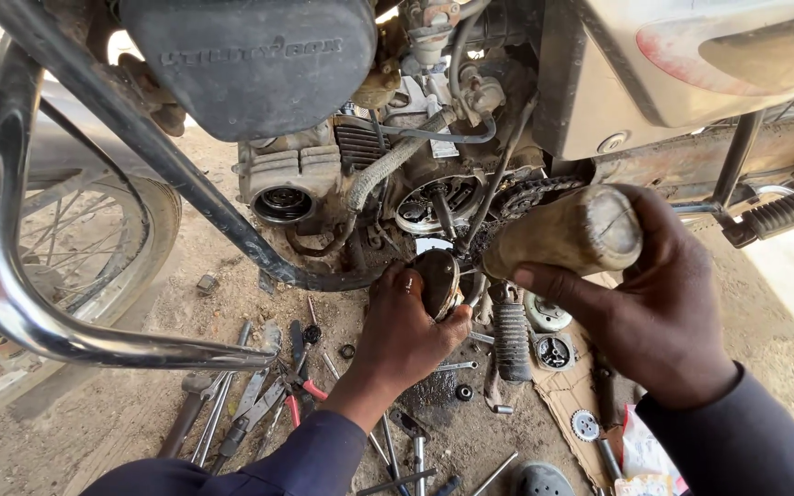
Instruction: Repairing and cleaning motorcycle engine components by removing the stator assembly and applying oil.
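Progress: grimy grey motorcycle engine (415,174) sits open, chain exposed. Left hand (403,335) grips dark round metal part (437,281) just below engine; right hand (663,303) clasps worn wooden handle (567,234) beside it. Refit looks undone.

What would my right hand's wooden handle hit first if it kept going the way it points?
Probably the round metal part held by the left hand; the wooden handle in the right hand aims there, though depth is unclear.

place: open-air motorcycle repair spot | stripped engine (434,174) | tools (250,404) on dirt ground (75,432)
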